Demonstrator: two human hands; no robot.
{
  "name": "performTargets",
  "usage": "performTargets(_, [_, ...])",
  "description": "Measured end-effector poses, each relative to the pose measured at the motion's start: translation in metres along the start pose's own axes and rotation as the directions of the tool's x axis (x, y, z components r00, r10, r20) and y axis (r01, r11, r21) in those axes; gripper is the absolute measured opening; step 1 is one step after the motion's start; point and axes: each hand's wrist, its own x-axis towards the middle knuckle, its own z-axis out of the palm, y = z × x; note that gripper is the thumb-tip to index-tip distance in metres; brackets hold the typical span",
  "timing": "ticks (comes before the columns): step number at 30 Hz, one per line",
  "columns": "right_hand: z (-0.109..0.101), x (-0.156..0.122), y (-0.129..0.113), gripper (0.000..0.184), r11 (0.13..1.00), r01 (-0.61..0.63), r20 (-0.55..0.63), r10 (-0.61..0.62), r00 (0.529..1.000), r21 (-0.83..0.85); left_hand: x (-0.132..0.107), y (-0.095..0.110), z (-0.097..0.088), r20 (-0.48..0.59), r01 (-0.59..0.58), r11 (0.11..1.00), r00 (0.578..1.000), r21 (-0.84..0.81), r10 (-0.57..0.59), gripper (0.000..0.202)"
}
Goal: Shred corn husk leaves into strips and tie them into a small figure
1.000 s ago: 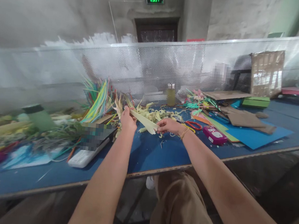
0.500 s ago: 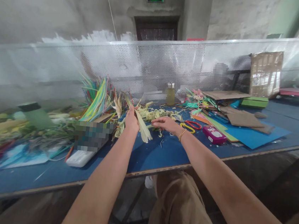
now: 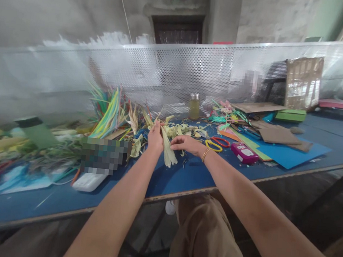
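Here was the left hand [image 3: 156, 138], its fingers gripping a pale husk [image 3: 168, 150] near the top, and the long leafy strip dropped from them toward the near side, its frayed lower end hanging over the blue tabletop [image 3: 181, 182]! In from the right came the other arm: the right hand [image 3: 188, 144] had its fingertips right up at the edge of that husk, bent and close together, though from where I stood I could not tell whether they had closed on it. A gold bracelet [image 3: 206, 154] circled the wrist behind them. Just beyond both sets of fingers sprawled a heap of husk scraps [image 3: 189, 130], and farther beyond stood a bottle of yellowish liquid [image 3: 194, 108]. Right of the right fingers, what a spread: yellow and red handles [image 3: 214, 145] lay nearest, then a purple pack [image 3: 244, 153], then a blue sheet [image 3: 300, 156] with brown cardboard pieces [image 3: 278, 134] toward its far side. Over to the left of the left fingers, a bundle of coloured strips [image 3: 108, 113] fanned upward, with a white case [image 3: 89, 182] lying nearer the front edge and, farther left, a green container [image 3: 38, 133] tilting under its dark lid.
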Motion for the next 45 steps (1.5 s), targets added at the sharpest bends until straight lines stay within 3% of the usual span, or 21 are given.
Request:
performTargets(3, [0.004,0.001,0.002,0.037,0.998,-0.016,0.024,0.015,1.000,0.059,-0.004,-0.004,0.004,0.020,-0.024,0.999,1.000,0.044,0.024,0.041])
performTargets(6, [0.005,0.003,0.005,0.035,1.000,-0.001,0.050,0.000,0.999,0.012,-0.006,-0.005,0.008,0.013,-0.022,0.999,1.000,0.039,0.021,0.037])
performTargets(14, [-0.004,0.002,0.002,0.031,0.999,0.016,0.016,-0.016,1.000,-0.036,0.013,0.014,-0.007,-0.121,0.040,0.980,0.990,-0.196,-0.065,0.030])
performTargets(17, [-0.007,0.003,0.003,0.032,0.998,0.004,-0.068,0.000,0.998,0.061,0.011,0.017,-0.007,-0.070,0.192,0.964,0.976,-0.185,-0.208,0.037])
performTargets(20, [-0.011,0.006,0.004,0.033,0.982,0.001,-0.190,0.036,0.981,0.191,0.003,0.013,0.000,0.009,0.366,0.927,0.930,-0.079,-0.366,0.046])
performTargets(23, [-0.016,0.010,0.006,0.033,0.970,0.019,-0.294,0.055,0.954,0.241,-0.007,0.006,0.007,0.188,0.441,0.890,0.870,0.115,-0.455,0.044])
performTargets(26, [-0.019,0.011,0.008,0.032,0.971,0.031,-0.343,0.054,0.938,0.238,-0.014,0.000,0.008,0.346,0.346,0.905,0.841,0.248,-0.416,0.037])
performTargets(28, [-0.020,0.012,0.010,0.031,0.970,0.036,-0.354,0.052,0.934,0.239,-0.015,-0.002,0.006,0.378,0.284,0.921,0.848,0.266,-0.371,0.036])
performTargets(36, [-0.023,0.013,0.009,0.031,0.965,0.079,-0.363,0.018,0.932,0.251,-0.006,-0.002,0.000,0.353,0.174,0.936,0.892,0.307,-0.282,0.031])
performTargets(45, [-0.024,0.013,0.009,0.035,0.976,0.081,-0.378,0.001,0.926,0.203,-0.008,-0.005,0.004,0.376,0.042,0.941,0.910,0.336,-0.175,0.019])
